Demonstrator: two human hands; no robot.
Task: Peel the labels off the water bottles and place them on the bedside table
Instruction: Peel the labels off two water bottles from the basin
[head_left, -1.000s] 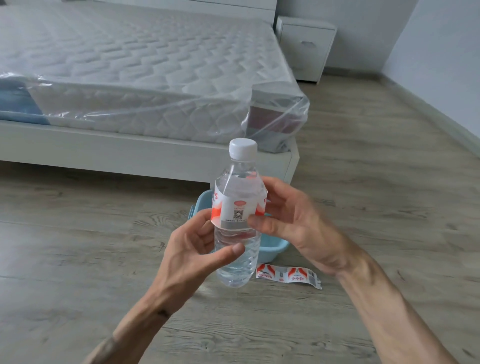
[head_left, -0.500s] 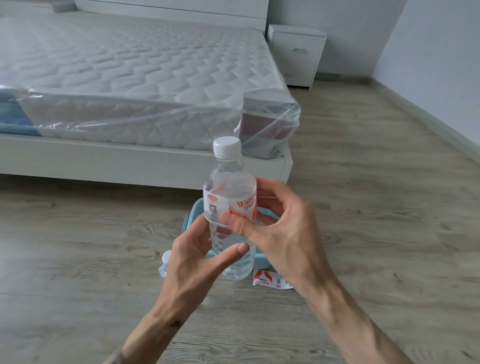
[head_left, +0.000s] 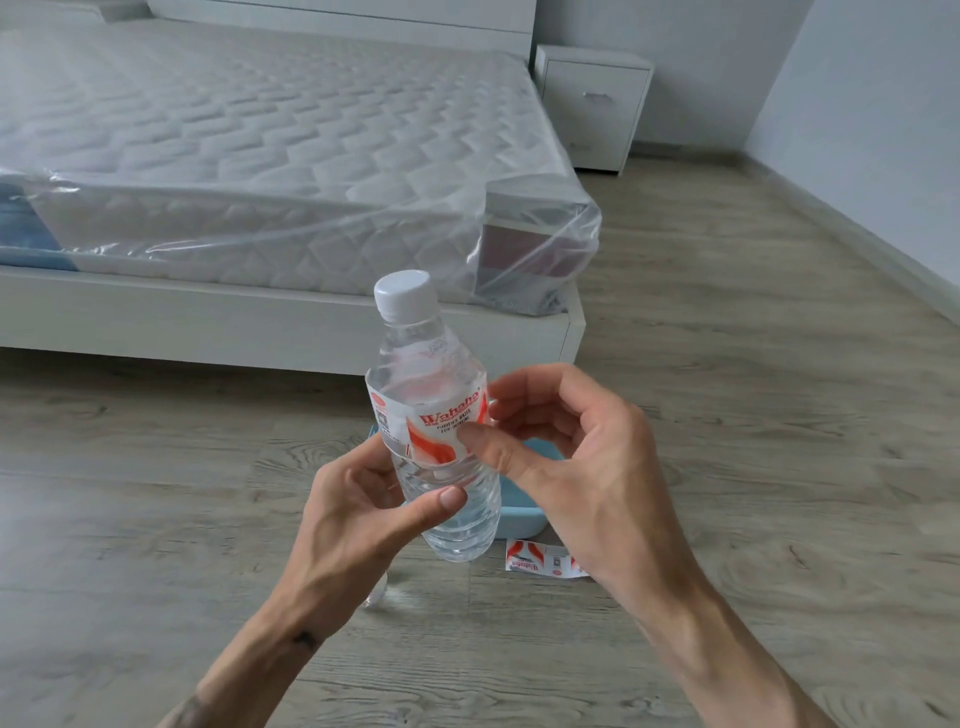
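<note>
**Label Under the Thumb**

A grey wood-plank floor (head_left: 779, 415) is running past a plastic-wrapped quilted mattress (head_left: 260, 156) on a white bed frame, with a white bedside table (head_left: 592, 104) standing in the far corner. The left hand (head_left: 358, 509) is gripping the lower body of a clear plastic water bottle with a white cap (head_left: 441, 493), tilted slightly. The right hand (head_left: 582, 457) is pressing its thumb on the red-and-white label (head_left: 431, 421), fingers curled behind. A peeled label (head_left: 540, 558) is lying on the floor beside a light blue basin (head_left: 524, 519).

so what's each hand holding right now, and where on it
Left hand grips the water bottle by its lower body; right hand pinches the label.
</note>
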